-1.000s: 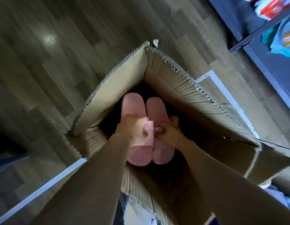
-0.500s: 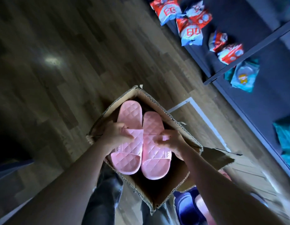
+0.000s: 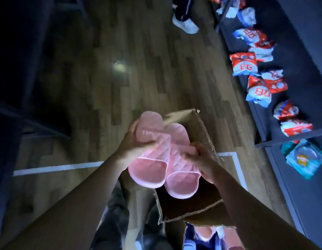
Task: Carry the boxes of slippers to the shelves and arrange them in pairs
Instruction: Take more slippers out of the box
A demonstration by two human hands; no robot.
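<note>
Left hand [image 3: 131, 147] grips one pink slipper [image 3: 149, 152] by its edge, right hand [image 3: 203, 159] curls round the side of the other slipper [image 3: 180, 174], both held over the open cardboard box [image 3: 198, 127]. My call: keep the 2 side by side, toes level, then swing them to the shelf [image 3: 304, 56] without twisting.

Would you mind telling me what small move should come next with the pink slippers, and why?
Probably carry the pair right, toward the shelf: the left hand grips one pink slipper and the right hand grips the other slipper, side by side, both held above the open cardboard box.
</note>
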